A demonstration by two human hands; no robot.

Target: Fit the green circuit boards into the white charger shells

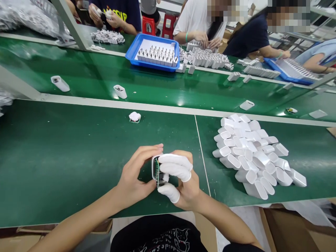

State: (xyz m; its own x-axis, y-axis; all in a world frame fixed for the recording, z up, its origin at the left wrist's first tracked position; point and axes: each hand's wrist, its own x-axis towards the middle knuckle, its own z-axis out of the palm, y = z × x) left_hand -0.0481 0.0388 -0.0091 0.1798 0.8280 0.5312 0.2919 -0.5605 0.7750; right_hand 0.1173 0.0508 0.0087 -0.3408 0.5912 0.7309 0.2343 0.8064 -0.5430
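Note:
My left hand [133, 173] is closed round a white plastic housing [153, 168], its open end turned to the right. A green circuit board [158, 171] with dark parts on it sits at that opening, partly inside. My right hand [185, 182], with white covers on the thumb and two fingers, grips the board from the right. How deep the board goes is hidden by the housing and fingers. Both hands are over the green table near its front edge. Beyond them lies another small board with a white part on top [134, 117].
A heap of empty white housings [252, 154] lies to the right. Behind a pale rail, a green conveyor belt [168, 91] carries several scattered pieces. Across it, people work beside a blue tray [131, 57] and piled white parts [210, 57]. A slanted post [72, 26] stands at left.

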